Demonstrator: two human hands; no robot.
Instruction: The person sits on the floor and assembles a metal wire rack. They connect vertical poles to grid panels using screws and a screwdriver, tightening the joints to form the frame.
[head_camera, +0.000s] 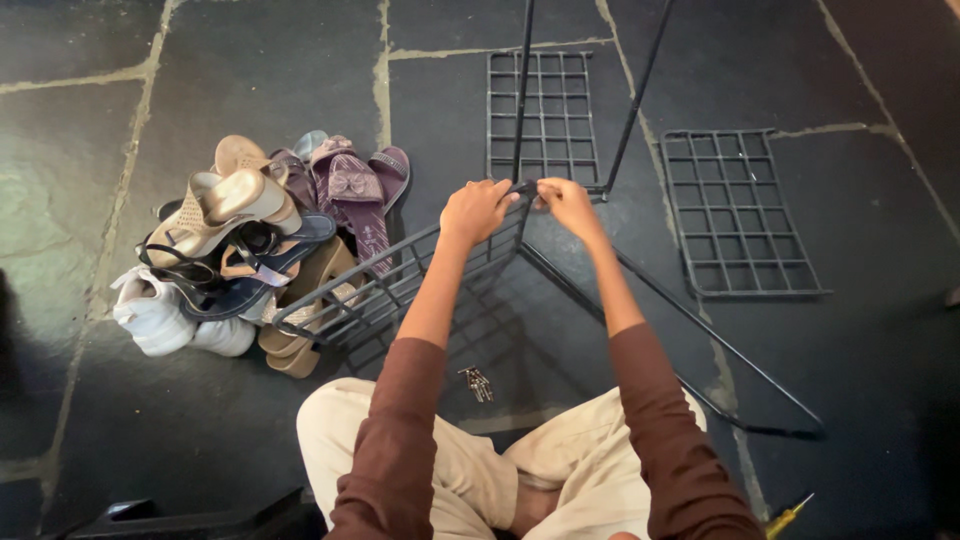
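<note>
I sit cross-legged on a dark stone floor. My left hand (477, 210) and my right hand (566, 203) meet at the corner joint of a black metal rack frame (628, 120), fingers pinched on it. A black wire grid shelf (390, 290) hangs from that joint, tilted down to the left. My left hand grips the shelf's top edge. My right hand pinches the joint where the upright rods meet; any small part in its fingers is hidden. A long frame rod (700, 330) runs down to the right past my knee.
Two loose black grid shelves lie flat on the floor, one (541, 115) behind the hands and one (735, 215) to the right. A pile of shoes and sandals (250, 240) sits left. Small screws (477, 383) lie before my legs. A yellow-handled screwdriver (788, 516) lies at the bottom right.
</note>
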